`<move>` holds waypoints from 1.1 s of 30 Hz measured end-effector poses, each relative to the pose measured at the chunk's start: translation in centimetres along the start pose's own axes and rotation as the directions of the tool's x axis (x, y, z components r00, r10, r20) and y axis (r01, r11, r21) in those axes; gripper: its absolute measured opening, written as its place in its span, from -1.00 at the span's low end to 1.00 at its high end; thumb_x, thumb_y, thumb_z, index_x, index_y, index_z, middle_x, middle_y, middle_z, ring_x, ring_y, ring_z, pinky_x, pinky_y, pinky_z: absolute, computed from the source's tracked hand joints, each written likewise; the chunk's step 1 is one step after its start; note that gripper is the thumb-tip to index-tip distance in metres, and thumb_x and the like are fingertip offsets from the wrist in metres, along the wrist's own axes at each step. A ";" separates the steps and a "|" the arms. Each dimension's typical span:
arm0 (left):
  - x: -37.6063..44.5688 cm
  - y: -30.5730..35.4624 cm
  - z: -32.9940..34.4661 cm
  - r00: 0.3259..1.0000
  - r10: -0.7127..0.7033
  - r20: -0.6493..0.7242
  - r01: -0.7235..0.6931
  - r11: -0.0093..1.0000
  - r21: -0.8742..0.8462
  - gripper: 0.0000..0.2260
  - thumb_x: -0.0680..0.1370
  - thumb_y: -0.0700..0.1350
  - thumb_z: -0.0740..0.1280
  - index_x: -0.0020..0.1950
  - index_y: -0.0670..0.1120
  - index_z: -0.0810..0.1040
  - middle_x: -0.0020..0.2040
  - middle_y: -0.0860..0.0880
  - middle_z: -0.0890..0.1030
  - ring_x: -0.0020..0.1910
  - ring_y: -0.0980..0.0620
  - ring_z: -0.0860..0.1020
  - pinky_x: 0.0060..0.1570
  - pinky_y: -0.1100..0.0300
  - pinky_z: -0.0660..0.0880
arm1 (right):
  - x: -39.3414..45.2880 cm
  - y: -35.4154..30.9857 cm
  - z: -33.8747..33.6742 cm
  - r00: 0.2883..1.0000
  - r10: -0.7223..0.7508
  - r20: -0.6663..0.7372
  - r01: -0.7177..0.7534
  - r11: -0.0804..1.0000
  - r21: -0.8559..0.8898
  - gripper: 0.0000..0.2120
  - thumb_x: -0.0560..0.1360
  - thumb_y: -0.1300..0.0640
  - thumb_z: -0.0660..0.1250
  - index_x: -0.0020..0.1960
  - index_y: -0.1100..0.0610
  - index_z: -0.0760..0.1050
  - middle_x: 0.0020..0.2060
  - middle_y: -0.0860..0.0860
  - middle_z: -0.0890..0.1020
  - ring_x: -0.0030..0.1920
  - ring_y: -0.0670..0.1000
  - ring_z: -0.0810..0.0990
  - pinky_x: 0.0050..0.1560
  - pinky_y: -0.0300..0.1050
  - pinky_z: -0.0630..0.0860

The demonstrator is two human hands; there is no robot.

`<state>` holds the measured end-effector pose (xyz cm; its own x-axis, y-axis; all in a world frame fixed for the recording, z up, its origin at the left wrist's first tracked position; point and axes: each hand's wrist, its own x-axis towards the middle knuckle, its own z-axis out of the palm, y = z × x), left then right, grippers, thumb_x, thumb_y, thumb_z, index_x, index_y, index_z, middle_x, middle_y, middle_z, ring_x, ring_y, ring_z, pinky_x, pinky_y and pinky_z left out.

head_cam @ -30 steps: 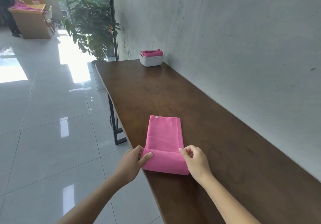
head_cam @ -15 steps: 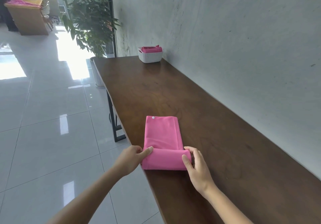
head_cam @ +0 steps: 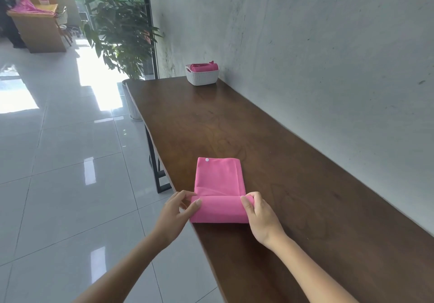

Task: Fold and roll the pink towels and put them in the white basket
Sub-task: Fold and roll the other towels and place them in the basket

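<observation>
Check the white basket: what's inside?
Pink towels fill the white basket, their tops poking above its rim. How many, and whatever lies beneath them, is hidden by its walls.

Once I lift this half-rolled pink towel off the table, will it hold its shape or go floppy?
Likely floppy: the pink towel is thin cloth lying flat, and only its near end is rolled. The roll probably unwinds if released, since the left hand and right hand pinch its two ends. It looks light, and may slide easily on the smooth table.
</observation>
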<state>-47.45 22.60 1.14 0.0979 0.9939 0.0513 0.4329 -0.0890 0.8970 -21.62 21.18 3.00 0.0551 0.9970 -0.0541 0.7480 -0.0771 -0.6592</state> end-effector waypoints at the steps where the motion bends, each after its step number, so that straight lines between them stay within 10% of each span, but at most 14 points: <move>1: 0.0 -0.2 -0.2 1.000 -0.008 0.015 0.008 1.000 -0.008 -0.78 0.56 0.23 0.37 0.06 0.13 0.61 -0.02 0.08 0.61 -0.04 0.15 0.53 -0.10 0.25 0.46 | 0.0 -0.1 -0.1 1.000 0.016 0.017 -0.016 1.000 -0.010 -0.53 0.62 -0.33 -0.04 0.18 0.01 0.38 0.07 -0.06 0.57 0.05 -0.03 0.53 -0.05 -0.13 0.45; 11: 0.5 0.1 -0.5 0.982 -0.164 0.094 0.157 0.985 0.070 -0.47 0.46 0.47 0.25 -0.11 0.01 0.61 -0.17 0.06 0.63 -0.17 0.03 0.59 -0.15 0.08 0.50 | -0.1 -1.4 -1.0 0.990 0.136 0.045 -0.130 0.983 -0.129 -0.47 0.63 -0.36 -0.08 -0.19 0.02 0.34 -0.26 -0.05 0.53 -0.22 -0.02 0.51 -0.23 -0.06 0.40; 17: 1.7 0.4 -0.9 0.955 -0.268 0.126 0.251 0.959 0.134 -0.08 0.27 0.68 0.11 -0.16 -0.21 0.60 -0.31 -0.06 0.57 -0.32 0.03 0.51 -0.23 0.11 0.37 | -0.4 -0.2 -0.4 0.991 -0.105 -0.086 0.090 0.983 -0.163 -0.30 0.53 -0.46 -0.22 0.20 -0.05 0.49 0.07 -0.14 0.55 0.12 -0.11 0.48 -0.03 -0.18 0.45; 23: 2.3 1.5 -0.9 0.928 -0.345 0.143 0.312 0.927 0.210 -0.37 0.50 0.45 0.22 -0.44 -0.08 0.44 -0.50 0.05 0.41 -0.45 0.04 0.36 -0.32 0.15 0.29 | -1.3 0.9 0.2 0.989 -0.131 -0.069 0.129 0.991 -0.042 -0.34 0.55 -0.41 -0.07 0.49 -0.07 0.31 0.32 -0.17 0.45 0.22 -0.18 0.44 -0.09 -0.41 0.41; 33: 0.6 0.9 -0.2 0.997 0.030 -0.074 -0.021 0.993 0.118 -0.86 0.67 0.02 0.26 -0.03 0.14 0.59 0.00 0.15 0.58 -0.03 0.18 0.53 -0.09 0.21 0.48 | -1.1 0.4 0.3 0.995 -0.093 -0.019 0.093 0.996 0.015 -0.49 0.56 -0.41 -0.04 0.21 -0.06 0.37 0.14 -0.11 0.52 0.04 -0.16 0.54 -0.22 -0.31 0.47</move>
<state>-47.20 23.08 2.04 0.0444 0.9929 0.1103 0.5337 -0.1169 0.8376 -21.56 20.06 2.52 -0.0024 0.9998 0.0215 0.7400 0.0162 -0.6724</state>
